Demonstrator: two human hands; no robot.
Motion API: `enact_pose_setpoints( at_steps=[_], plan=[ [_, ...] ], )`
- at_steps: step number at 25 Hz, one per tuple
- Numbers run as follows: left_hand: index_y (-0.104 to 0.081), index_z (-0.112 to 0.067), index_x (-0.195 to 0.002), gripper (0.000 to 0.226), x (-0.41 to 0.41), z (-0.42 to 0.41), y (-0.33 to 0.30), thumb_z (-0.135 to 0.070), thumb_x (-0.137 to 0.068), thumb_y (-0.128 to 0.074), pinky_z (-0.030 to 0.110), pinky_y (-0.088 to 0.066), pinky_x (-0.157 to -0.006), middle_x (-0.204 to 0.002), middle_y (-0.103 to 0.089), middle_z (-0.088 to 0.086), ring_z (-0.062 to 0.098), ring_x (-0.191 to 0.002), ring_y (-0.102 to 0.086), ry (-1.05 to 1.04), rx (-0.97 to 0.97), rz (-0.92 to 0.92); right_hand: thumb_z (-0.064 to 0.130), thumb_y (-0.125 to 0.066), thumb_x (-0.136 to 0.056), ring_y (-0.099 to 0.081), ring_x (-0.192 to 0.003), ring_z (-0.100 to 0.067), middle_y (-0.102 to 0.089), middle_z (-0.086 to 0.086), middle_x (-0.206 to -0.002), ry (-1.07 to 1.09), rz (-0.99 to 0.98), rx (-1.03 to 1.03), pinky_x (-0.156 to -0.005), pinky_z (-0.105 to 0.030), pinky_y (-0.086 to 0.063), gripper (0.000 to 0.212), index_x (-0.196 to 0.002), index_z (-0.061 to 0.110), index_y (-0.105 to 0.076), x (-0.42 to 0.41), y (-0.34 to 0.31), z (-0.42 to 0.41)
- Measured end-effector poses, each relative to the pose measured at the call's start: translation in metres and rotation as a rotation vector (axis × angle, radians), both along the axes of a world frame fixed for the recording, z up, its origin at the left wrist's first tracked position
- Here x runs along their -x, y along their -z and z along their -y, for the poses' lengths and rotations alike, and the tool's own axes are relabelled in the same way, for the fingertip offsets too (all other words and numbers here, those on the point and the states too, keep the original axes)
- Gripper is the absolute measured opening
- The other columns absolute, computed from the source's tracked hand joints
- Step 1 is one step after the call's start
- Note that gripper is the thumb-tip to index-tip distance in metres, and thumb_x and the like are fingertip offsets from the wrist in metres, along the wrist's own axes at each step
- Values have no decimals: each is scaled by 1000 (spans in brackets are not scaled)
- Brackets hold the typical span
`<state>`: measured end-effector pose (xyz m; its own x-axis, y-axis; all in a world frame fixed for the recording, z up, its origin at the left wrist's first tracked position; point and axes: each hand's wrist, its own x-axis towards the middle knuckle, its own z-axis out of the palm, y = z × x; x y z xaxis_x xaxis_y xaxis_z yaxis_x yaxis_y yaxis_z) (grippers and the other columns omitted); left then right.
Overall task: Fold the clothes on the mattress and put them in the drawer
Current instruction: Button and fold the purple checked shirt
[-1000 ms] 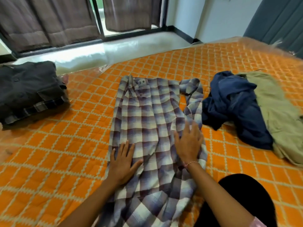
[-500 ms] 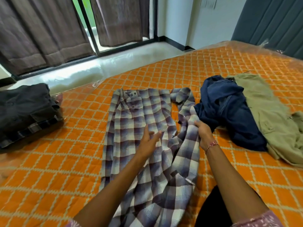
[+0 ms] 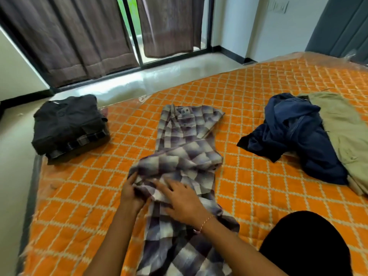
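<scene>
A purple-and-white checked shirt (image 3: 187, 156) is laid lengthwise at the centre of the orange quilted mattress (image 3: 258, 186), collar toward 12 o'clock and hem toward 6 o'clock. One sleeve is drawn diagonally across the body of the shirt from the 3 o'clock side toward 9 o'clock. The cuff end of that sleeve is grasped in the grip of the left hand (image 3: 130, 193), whose fingers are curled into the bunched cloth at the shirt's 9 o'clock edge. The right hand (image 3: 184, 200) is laid flat on the shirt just beside it, fingers straight and spread, its grip released and nothing pinched. A thin bracelet (image 3: 205, 223) is worn on the right wrist.

A folded stack of dark clothes (image 3: 68, 126) is set at 10 o'clock, at the mattress edge, well apart from the shirt. An unfolded navy garment (image 3: 298, 132) is heaped at 2 o'clock, touching an olive garment (image 3: 342, 132) lying beyond it toward 3 o'clock. Brown curtains (image 3: 75, 36) are hung over the glass door at 12 o'clock. No drawer is in view.
</scene>
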<state>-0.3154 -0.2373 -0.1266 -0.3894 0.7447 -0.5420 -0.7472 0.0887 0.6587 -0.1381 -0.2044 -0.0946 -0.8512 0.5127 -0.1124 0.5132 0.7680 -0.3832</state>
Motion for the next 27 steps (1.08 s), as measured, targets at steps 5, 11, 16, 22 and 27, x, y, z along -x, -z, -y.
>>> enact_pose_setpoints(
  at_steps=[5,11,16,22,27],
  plan=[
    [-44,0,-132,49,-29,24,4,-9,-89,-64,40,-49,-76,-116,-57,18,34,-101,-59,-193,207,-398,10,-47,-88,-52,-114,-35,-52,-15,-127,236,188,-76,-83,-42,-42,52,-139,17,-36,-31,15,14],
    [-56,-1,-107,25,11,24,-6,-23,-95,-51,44,-45,-80,-112,-59,18,33,-99,-55,-462,512,-216,30,-55,-89,-57,-104,-34,-62,-12,-114,20,89,49,-77,-39,-46,61,-144,22,-29,-15,2,32],
    [-27,-4,-141,55,-9,35,12,-3,-92,-54,49,-51,-84,-133,-46,22,40,-113,-53,-292,685,-424,10,-47,-91,-58,-105,-32,-60,-16,-116,105,343,-112,-66,-36,-34,33,-124,5,-44,-38,9,44],
    [-18,-10,-148,65,-35,40,20,-13,-94,-54,52,-47,-89,-137,-43,24,42,-118,-49,-54,795,-860,15,-59,-88,-64,-87,-24,-64,-13,-105,39,656,296,-69,-32,-50,32,-117,3,-59,-52,-11,32],
    [-54,-17,-129,36,-23,10,5,-33,-98,-46,41,-38,-91,-131,-54,14,32,-117,-51,55,541,-1236,13,-57,-89,-56,-65,-14,-68,-11,-92,126,370,483,-56,-22,-44,21,-106,4,-66,-41,1,5]
  ],
)
